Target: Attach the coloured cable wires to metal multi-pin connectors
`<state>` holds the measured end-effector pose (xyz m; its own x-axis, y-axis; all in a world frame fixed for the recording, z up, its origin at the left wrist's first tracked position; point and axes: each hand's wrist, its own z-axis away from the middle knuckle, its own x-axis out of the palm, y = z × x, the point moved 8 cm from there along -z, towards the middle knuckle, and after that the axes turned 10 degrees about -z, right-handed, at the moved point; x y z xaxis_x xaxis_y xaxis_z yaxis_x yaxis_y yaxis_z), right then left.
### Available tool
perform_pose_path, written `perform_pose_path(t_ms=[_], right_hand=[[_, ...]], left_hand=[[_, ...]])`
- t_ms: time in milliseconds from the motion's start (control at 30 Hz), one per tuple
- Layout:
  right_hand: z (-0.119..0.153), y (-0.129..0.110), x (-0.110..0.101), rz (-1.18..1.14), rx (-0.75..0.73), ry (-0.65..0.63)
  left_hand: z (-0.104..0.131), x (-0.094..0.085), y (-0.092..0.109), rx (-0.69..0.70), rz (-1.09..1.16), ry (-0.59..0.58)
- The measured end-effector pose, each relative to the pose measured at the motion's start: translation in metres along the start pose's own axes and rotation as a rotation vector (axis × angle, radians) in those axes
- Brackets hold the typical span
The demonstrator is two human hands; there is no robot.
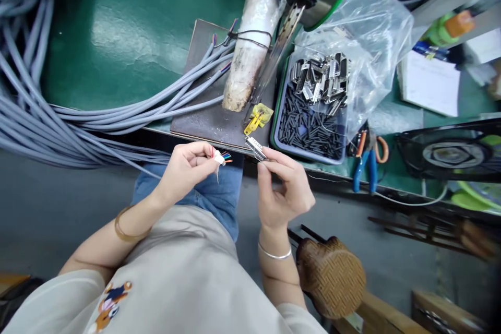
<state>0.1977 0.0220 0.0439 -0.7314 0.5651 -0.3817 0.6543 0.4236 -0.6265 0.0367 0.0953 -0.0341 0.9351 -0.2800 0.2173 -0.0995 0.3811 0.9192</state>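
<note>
A smooth green desk (129, 36) carried long round grey cables (97, 120), whose ends lay over a dark flat rectangular board (211, 122), probably for easy reach. Right of the board stood a blue-grey plastic tray (313, 156) of metal connectors and short black sleeves (305, 125), likely close for the same reason. At the board's near edge, the right hand's (287, 190) grip pinched a silver toothed connector (256, 148) by one end, apparently keeping its contacts exposed; nearer the body, the left hand's (195, 164) grip pinched a white-wrapped bundle of thin coloured wires (222, 158). Open room separated them; that edge limited forward movement.
</note>
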Motion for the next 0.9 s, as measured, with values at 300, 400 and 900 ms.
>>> perform_pose_path(t_ms=[300, 400, 900], right_hand=[[-0.007, 0.027, 0.019, -0.284, 0.284, -0.103], [-0.014, 0.028, 0.019, -0.285, 0.270, -0.121], [-0.016, 0.025, 0.007, -0.228, 0.159, -0.084]], left_hand=[[-0.014, 0.017, 0.023, 0.105, -0.030, -0.067], [-0.020, 0.015, 0.027, 0.143, -0.053, -0.016], [-0.028, 0.017, 0.032, 0.164, -0.089, -0.006]])
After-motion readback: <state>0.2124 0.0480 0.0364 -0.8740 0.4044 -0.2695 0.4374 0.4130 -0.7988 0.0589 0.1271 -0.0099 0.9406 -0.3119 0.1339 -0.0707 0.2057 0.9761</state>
